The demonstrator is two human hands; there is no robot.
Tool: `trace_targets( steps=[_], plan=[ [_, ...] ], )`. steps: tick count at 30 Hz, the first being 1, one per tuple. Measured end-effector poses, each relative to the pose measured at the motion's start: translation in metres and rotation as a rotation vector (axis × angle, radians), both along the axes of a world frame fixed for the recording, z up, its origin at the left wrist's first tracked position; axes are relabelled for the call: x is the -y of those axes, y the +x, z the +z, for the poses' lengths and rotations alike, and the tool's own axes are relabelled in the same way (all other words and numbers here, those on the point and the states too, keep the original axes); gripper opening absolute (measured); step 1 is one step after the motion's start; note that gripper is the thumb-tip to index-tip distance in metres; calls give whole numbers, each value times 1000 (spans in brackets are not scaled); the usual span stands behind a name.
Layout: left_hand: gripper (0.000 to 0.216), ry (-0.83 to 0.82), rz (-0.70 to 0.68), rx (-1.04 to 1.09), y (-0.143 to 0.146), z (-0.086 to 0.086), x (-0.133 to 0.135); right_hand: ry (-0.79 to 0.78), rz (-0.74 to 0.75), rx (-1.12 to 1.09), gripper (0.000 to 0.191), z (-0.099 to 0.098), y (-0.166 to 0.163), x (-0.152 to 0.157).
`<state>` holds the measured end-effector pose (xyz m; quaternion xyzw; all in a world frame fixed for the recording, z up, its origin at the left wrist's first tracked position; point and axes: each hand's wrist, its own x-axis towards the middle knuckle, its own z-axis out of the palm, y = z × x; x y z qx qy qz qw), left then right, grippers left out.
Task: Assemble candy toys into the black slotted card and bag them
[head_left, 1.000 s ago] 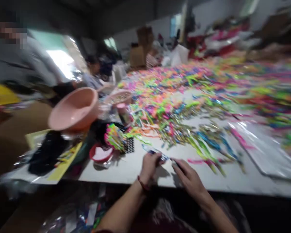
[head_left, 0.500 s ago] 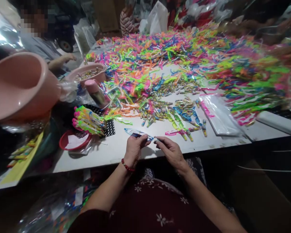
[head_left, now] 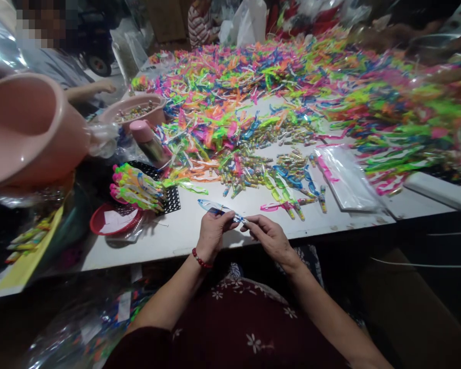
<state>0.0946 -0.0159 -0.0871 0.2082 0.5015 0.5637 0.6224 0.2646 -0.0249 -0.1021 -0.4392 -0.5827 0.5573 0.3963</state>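
My left hand (head_left: pixel 212 236), with a red bead bracelet at the wrist, is closed round a thin blue plastic strip (head_left: pixel 215 207) that sticks out to the upper left. My right hand (head_left: pixel 271 237) pinches the strip's other end, fingertips meeting the left hand's just above the near edge of the white table (head_left: pixel 184 236). A scatter of small capsule-like pieces (head_left: pixel 253 171) lies just beyond my hands. Behind it spreads a big heap of bright pink, green, orange and blue plastic strips (head_left: pixel 276 87).
A bundle of finished colourful pieces (head_left: pixel 136 187) rests on a black grid tray at the left, beside a red dish (head_left: pixel 113 220). Pink basins (head_left: pixel 26 128) stand at the far left. A clear bag (head_left: pixel 346 177) lies right. Another person's arm (head_left: pixel 88 91) reaches in at the back left.
The camera view has swung from the left side of the room down onto the table. My hands have come together on the blue strip and stay there, shifting slightly.
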Motion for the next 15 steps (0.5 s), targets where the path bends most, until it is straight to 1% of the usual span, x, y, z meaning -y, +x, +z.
trace_targets(
  steps=[3,6,11,15],
  plan=[
    [42,-15,-40,3,-2,0,-1,-10,-3,-9,34,0,0,1],
    [37,-48,-74,21,-4,0,-3,-69,3,-73,36,-1,-1,3],
    [32,-109,-40,113,-1,-3,-3,-126,-39,-154,36,-4,-1,3],
    [34,-87,-44,94,1,-4,-1,-119,-45,-106,36,-7,1,3]
  ],
)
